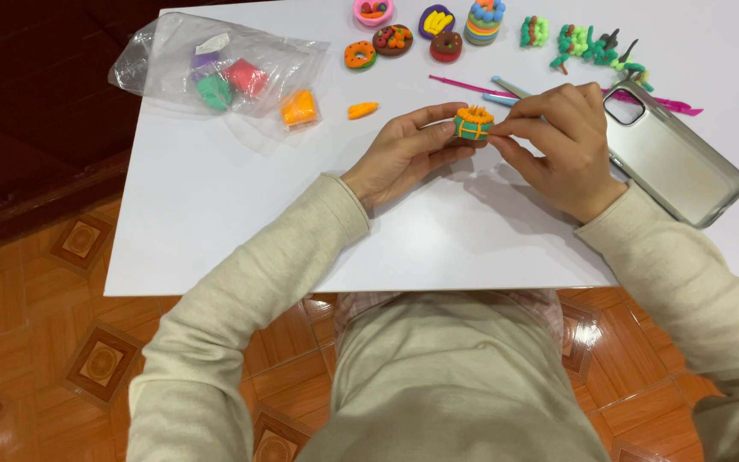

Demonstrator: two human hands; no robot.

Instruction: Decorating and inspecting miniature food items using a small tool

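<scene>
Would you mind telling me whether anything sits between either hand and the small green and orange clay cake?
Nothing visible does. The left hand already holds the small green and orange clay cake in its fingertips, and the right hand touches the cake's right side directly, above the white table.

We lose the pink clay dish at 12 o'clock, top cut by frame edge | blue tool runs under right hand, tip hidden | clay cake underside covered by left hand | bag pieces blurred behind plastic, shapes unclear
</scene>
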